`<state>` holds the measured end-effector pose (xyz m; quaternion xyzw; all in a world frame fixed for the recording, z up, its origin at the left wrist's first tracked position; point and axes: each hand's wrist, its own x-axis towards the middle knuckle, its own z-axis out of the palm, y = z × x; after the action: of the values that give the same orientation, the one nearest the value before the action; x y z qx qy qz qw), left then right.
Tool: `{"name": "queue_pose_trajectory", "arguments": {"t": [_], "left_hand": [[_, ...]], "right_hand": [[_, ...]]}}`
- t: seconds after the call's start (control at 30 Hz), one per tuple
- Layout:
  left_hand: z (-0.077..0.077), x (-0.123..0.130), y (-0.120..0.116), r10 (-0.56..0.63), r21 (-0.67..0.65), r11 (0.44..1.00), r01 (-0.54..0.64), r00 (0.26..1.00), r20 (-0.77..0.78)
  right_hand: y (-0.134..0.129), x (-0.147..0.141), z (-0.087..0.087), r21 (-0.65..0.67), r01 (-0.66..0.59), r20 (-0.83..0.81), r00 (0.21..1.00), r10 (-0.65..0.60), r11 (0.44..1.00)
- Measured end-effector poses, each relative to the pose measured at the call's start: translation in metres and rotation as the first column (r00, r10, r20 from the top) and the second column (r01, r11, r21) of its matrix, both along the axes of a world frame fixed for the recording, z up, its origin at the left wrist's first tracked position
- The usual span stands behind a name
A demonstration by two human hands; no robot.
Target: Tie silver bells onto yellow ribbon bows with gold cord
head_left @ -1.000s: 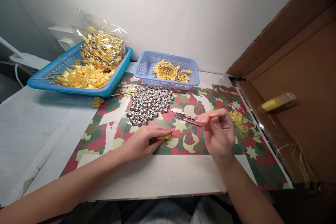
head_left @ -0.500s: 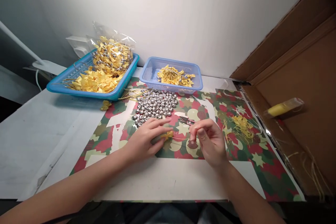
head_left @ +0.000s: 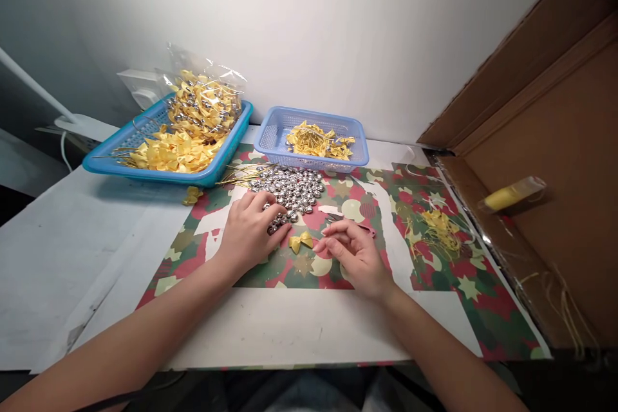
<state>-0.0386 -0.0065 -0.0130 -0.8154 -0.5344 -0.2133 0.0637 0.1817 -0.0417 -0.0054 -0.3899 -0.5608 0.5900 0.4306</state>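
Observation:
My left hand (head_left: 251, 228) rests at the near left edge of a pile of small silver bells (head_left: 294, 190). Its fingers curve over some of the bells, with thumb and forefinger apart and bells showing between them. A small yellow ribbon bow (head_left: 301, 241) lies on the patterned sheet between my hands. Just right of the bow, my right hand (head_left: 357, 257) has its thumb and fingers drawn together in a pinch; what they hold is too fine to make out. Behind the right fingers lie small thread snips (head_left: 334, 217), partly covered by that hand.
A blue basket (head_left: 91, 166) at the back left holds yellow bows and a clear bag of bows with bells. A smaller blue basket (head_left: 360, 158) holds more bows. Yellow thread scraps (head_left: 441, 232) lie to the right, by a cardboard wall (head_left: 555, 109) with a yellow-filled tube (head_left: 514, 194).
My left hand has moved from the bow up and left onto the bells, uncovering the bow. My right hand has shifted left, close beside the bow.

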Motion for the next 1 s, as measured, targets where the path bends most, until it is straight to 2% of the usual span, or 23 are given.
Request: {"name": "queue_pose_trajectory", "arguments": {"t": [0.17,0.23,0.3,0.37,0.43,0.53,0.6,0.67,0.83,1.0], "left_hand": [[0.001,-0.002,0.002,-0.020,-0.052,0.998,0.021,1.000,0.015],[0.002,-0.002,0.003,-0.022,-0.070,0.997,0.028,0.996,0.090],[0.004,-0.001,0.002,-0.023,-0.101,0.994,0.048,0.972,0.233],[0.008,0.002,-0.001,-0.012,-0.175,0.980,0.099,0.896,0.444],[0.013,0.007,-0.007,0.057,-0.304,0.932,0.200,0.746,0.664],[0.015,0.015,-0.016,0.257,-0.483,0.790,0.378,0.511,0.820],[0.014,0.018,-0.020,0.364,-0.540,0.705,0.461,0.418,0.832],[0.011,0.020,-0.023,0.428,-0.562,0.657,0.503,0.364,0.827],[0.005,0.019,-0.024,0.509,-0.567,0.584,0.582,0.282,0.813],[-0.001,0.018,-0.023,0.480,-0.546,0.625,0.558,0.276,0.832]], "right_hand": [[0.002,-0.003,-0.007,-0.043,0.025,0.081,0.996,-0.022,0.999],[0.002,-0.005,-0.009,-0.052,0.024,0.107,0.994,-0.018,0.998],[0.001,-0.007,-0.010,-0.070,0.019,0.120,0.993,-0.010,0.997],[0.000,-0.010,-0.009,-0.093,0.009,0.124,0.992,0.002,0.996],[-0.002,-0.013,-0.008,-0.103,-0.009,0.114,0.993,0.021,0.995],[-0.005,-0.018,-0.007,-0.095,-0.036,0.088,0.995,0.044,0.995],[-0.006,-0.020,-0.007,-0.087,-0.033,0.077,0.996,0.039,0.996],[-0.007,-0.021,-0.007,-0.084,-0.023,0.059,0.998,0.028,0.996],[-0.006,-0.021,-0.009,-0.090,-0.032,0.007,0.999,0.033,0.995],[-0.007,-0.022,-0.009,-0.100,-0.027,0.000,1.000,0.027,0.995]]}}
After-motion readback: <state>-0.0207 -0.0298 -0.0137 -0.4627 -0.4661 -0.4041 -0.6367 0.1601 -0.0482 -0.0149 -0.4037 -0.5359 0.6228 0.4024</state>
